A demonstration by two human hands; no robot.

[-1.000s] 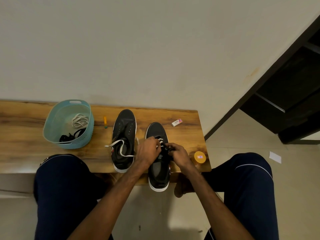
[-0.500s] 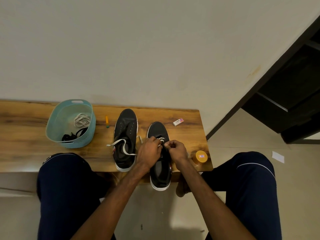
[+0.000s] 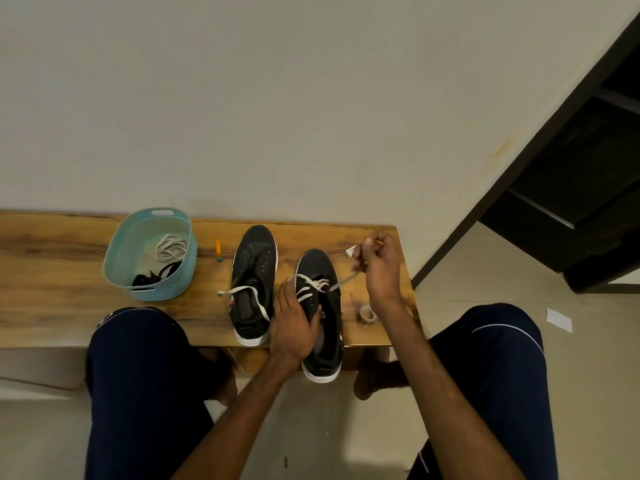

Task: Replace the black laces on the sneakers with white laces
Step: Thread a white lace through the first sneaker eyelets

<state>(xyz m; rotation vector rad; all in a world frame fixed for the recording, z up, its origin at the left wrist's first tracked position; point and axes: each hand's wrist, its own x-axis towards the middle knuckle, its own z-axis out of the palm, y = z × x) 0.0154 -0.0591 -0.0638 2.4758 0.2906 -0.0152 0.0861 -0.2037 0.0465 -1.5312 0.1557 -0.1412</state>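
Left hand point(image 3: 292, 323) grips the sneaker point(image 3: 320, 317) at the bench's near edge; right hand point(image 3: 379, 261) pinches its white lace point(image 3: 343, 281), raised.

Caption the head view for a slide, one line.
Left hand steadies a black sneaker while right hand pulls its white lace taut.

Navy trousers point(image 3: 145, 375), perhaps white-piped

Wooden bench point(image 3: 52, 271) carries blue basket point(image 3: 159, 293) and sneakers point(image 3: 254, 258).
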